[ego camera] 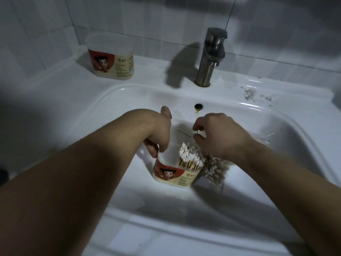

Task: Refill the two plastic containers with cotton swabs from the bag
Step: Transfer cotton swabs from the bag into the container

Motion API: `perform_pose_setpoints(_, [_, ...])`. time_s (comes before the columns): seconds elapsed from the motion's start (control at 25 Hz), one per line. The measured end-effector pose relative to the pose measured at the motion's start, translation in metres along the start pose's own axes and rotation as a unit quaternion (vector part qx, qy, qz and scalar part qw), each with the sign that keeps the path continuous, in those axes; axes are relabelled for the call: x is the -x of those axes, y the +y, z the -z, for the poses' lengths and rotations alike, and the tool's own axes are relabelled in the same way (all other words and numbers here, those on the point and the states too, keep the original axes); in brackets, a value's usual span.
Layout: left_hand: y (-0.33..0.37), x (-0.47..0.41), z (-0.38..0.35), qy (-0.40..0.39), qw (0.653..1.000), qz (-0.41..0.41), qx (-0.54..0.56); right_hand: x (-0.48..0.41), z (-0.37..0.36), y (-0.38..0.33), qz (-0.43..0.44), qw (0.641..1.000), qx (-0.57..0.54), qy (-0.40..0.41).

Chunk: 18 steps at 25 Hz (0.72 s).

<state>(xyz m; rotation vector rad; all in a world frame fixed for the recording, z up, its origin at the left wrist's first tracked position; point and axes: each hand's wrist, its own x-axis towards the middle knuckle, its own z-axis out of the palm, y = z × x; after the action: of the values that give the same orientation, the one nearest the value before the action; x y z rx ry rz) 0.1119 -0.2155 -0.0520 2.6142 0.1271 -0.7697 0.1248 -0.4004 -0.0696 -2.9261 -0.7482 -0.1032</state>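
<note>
A clear plastic container (175,175) with a red cartoon label stands in the sink basin. A bunch of cotton swabs (190,157) stands upright in its right side. My left hand (160,132) grips the container's left rim, thumb raised. My right hand (219,133) hovers over the swabs and pinches a single swab between its fingertips. A clear bag of swabs (215,170) lies in the basin to the right of the container, partly under my right wrist. A second, matching container (110,58) stands on the counter at the back left; it looks empty.
The white sink (258,111) has a metal faucet (210,56) at the back centre and an overflow hole (198,106) below it. Bits of debris (250,93) lie on the counter at the right. A tiled wall runs behind.
</note>
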Motion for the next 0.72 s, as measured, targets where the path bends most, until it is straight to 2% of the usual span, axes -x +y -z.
perform_pose_setpoints(0.2, [0.0004, -0.0010, -0.0007, -0.004, 1.000, -0.001, 0.004, -0.0009, 0.0009, 0.0028, -0.021, 0.999, 0.031, -0.037])
perform_pose_setpoints(0.44, [0.0008, -0.0028, -0.0010, -0.006, 1.000, 0.005, -0.002, -0.0034, 0.0009, 0.0013, -0.063, 0.997, 0.022, -0.035])
perform_pose_setpoints(0.72, [0.0021, -0.0022, -0.0014, -0.010, 1.000, 0.002, 0.005, -0.0021, -0.0045, -0.0026, -0.045, 0.997, 0.055, -0.040])
